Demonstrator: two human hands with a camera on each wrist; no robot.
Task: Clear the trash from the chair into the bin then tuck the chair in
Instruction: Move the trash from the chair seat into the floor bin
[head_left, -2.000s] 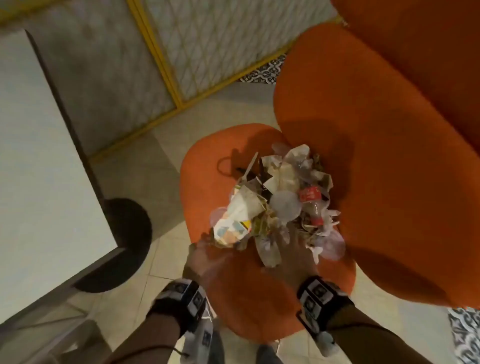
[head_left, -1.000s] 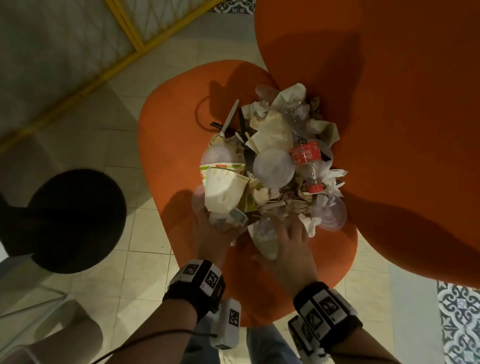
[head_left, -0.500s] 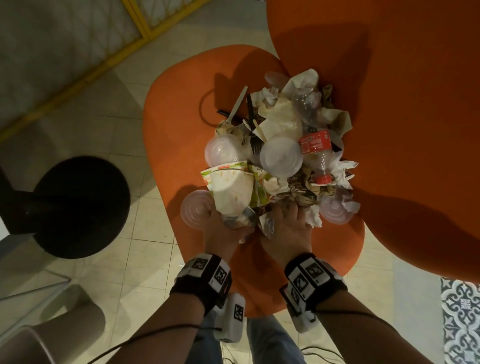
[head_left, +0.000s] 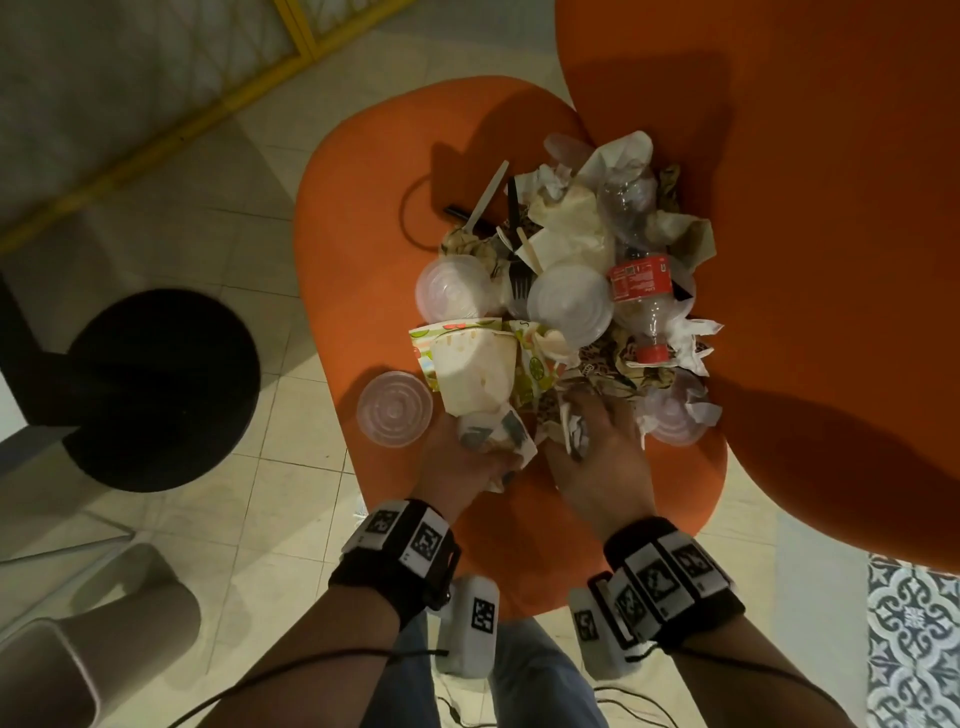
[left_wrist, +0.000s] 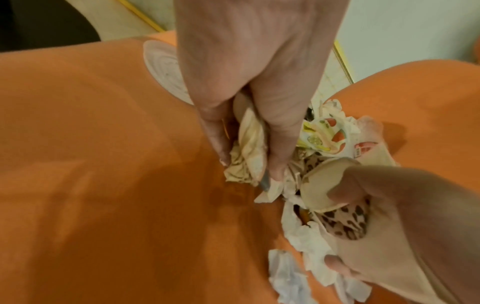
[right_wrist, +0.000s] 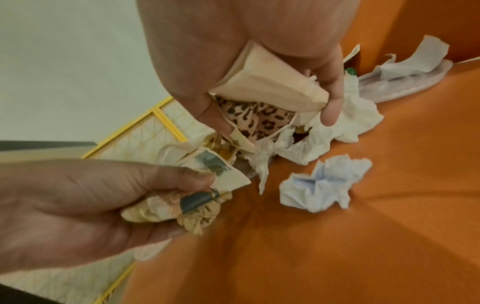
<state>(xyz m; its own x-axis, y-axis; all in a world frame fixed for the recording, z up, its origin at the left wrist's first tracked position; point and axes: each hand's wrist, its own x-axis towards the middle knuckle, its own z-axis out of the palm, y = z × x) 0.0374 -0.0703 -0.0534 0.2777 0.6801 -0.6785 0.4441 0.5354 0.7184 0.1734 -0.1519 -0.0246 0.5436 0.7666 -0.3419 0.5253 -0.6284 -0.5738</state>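
Both hands work the near side of the trash heap (head_left: 566, 280) on the orange chair (head_left: 363, 218): the left hand (head_left: 462, 462) is clenched round a crumpled paper wrapper (left_wrist: 249, 148), the right hand (head_left: 602, 457) pinches a folded paper with leopard print (right_wrist: 270, 92). Bare seat shows along the front edge and the left edge, where a clear lid (head_left: 395, 408) lies beside the paper cup (head_left: 475, 371); a plastic bottle (head_left: 641, 296) sits against the backrest. Pale floor tiles (head_left: 218, 332) and a black round table base (head_left: 161, 389) lie to the left.
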